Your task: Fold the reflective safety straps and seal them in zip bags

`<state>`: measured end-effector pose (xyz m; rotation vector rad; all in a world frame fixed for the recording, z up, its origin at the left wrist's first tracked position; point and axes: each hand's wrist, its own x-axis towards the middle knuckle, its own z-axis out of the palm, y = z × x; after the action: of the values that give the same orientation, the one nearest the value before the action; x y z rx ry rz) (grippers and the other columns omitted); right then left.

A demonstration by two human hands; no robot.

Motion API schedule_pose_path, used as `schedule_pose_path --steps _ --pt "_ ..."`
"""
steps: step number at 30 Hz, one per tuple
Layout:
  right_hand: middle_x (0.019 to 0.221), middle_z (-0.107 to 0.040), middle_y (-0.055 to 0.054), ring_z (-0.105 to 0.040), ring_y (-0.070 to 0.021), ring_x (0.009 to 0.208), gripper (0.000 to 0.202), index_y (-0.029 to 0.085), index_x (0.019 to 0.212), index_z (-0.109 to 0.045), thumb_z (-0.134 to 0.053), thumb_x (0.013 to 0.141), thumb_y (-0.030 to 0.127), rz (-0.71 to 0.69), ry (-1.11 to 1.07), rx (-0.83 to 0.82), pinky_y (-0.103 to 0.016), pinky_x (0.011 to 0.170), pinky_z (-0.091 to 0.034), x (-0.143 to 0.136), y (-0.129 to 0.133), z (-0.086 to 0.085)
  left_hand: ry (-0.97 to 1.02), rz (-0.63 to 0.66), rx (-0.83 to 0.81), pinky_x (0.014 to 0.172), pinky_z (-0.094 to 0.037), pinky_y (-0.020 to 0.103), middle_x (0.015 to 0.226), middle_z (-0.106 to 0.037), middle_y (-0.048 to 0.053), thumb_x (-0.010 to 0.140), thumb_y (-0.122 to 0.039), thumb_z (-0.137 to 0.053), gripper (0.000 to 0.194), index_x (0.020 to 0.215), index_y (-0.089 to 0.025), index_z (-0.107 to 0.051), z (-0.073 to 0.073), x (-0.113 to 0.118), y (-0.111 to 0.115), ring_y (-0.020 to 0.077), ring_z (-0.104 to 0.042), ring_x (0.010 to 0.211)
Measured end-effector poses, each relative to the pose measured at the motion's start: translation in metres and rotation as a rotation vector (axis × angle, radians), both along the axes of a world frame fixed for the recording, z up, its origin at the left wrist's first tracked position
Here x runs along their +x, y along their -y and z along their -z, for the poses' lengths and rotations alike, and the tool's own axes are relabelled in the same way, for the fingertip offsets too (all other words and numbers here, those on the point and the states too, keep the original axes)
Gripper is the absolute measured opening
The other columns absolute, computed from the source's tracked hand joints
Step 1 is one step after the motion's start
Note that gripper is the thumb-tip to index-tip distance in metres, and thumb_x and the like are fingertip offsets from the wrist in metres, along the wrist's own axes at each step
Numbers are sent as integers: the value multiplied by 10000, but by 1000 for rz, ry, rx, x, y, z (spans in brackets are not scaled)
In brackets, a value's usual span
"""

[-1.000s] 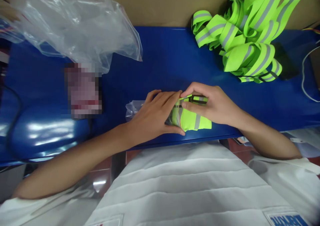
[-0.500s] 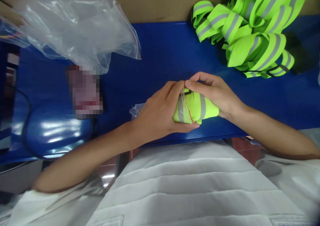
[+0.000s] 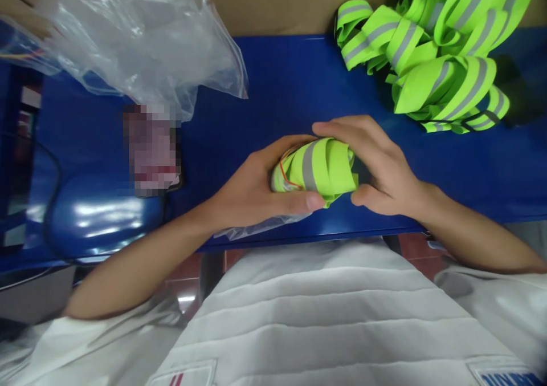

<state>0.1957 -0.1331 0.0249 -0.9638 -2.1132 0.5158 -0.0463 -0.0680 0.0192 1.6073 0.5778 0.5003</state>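
Note:
A neon-yellow reflective strap [image 3: 337, 166] with grey stripes is folded into a bundle above the table's near edge. My left hand [image 3: 256, 183] is wrapped round it, thumb along the near side and the other fingers mostly hidden behind. A clear plastic bag [image 3: 265, 226] with a red edge line covers the bundle's left end, and its loose part trails below my left hand. At the bundle's right end is my right hand [image 3: 384, 166], thumb and fingers apart in a curve. Whether its thumb touches the strap I cannot tell.
A pile of similar reflective straps [image 3: 448, 78] lies at the back right of the blue table [image 3: 273, 112]. Several clear plastic bags [image 3: 158, 38] are heaped at the back left. A blurred-out flat object [image 3: 154, 152] and a dark cable [image 3: 53, 198] lie at the left.
The bundle has turned and moved left, with the bag now over its left end. My right hand has loosened from its pinch at the top and spread apart at the right end.

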Motion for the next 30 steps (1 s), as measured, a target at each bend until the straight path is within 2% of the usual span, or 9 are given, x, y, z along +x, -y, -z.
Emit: schedule_pose_path --steps 4,9,11,15,19,22,25,28,30 --pt "1234 -726 -64 -716 -247 1105 567 245 1415 -632 -561 1026 650 21 81 88 -373 956 -596 5 2 4 28 119 -223 884 -546 348 1197 -735 89 754 -663 -865 785 1352 -195 -667 -2 -1 3 262 -692 1044" --pt "988 -760 -53 -740 -183 865 518 198 1162 -697 -428 1078 633 144 152 125 -280 697 -554 -7 12 4 86 287 -347 766 -524 311 1044 -728 67 782 -772 -768 723 1239 -216 -699 1 3 10 235 -674 916" --pt "939 -749 -57 -723 -178 825 532 185 1089 -695 -383 1098 616 173 191 132 -288 685 -531 -11 13 4 107 281 -372 790 -548 330 1111 -723 81 813 -811 -697 759 1307 -235 -673 3 5 12 263 -682 990" --pt "851 -723 -59 -697 -189 804 595 185 984 -696 -315 1109 625 190 271 169 -312 707 -509 -15 9 4 127 229 -403 999 -570 401 1397 -659 98 831 -833 -646 857 1483 -280 -589 4 9 13 344 -615 1316" --pt "754 -689 -38 -665 -169 728 592 196 915 -695 -309 1125 593 161 323 214 -307 659 -476 -13 9 5 118 210 -455 1054 -561 399 1532 -597 77 837 -822 -648 828 1502 -333 -597 5 10 15 345 -598 1378" --pt "716 -673 -34 -642 -172 701 568 202 815 -672 -370 1120 573 214 415 310 -327 659 -457 -13 11 6 135 151 -511 1021 -573 368 1489 -640 60 869 -807 -625 798 1519 -346 -575 9 10 17 313 -652 1314" --pt "723 -672 -39 -620 -189 695 497 190 841 -699 -472 1097 550 247 488 415 -355 635 -440 -18 15 6 129 137 -558 978 -587 351 1389 -702 59 890 -819 -583 860 1577 -310 -497 11 12 17 296 -701 1220" --pt "725 -664 -58 -609 -208 700 452 133 880 -727 -573 1063 517 155 437 499 -375 626 -466 -24 17 5 74 152 -459 1015 -571 325 1321 -730 74 895 -838 -543 873 1540 -249 -547 7 15 13 292 -682 1253" --pt "781 -687 -64 -646 -217 769 434 122 959 -740 -573 1067 508 76 317 435 -362 690 -518 -24 14 5 45 159 -385 1066 -547 322 1328 -725 77 903 -830 -540 818 1460 -238 -631 3 17 10 289 -663 1285"
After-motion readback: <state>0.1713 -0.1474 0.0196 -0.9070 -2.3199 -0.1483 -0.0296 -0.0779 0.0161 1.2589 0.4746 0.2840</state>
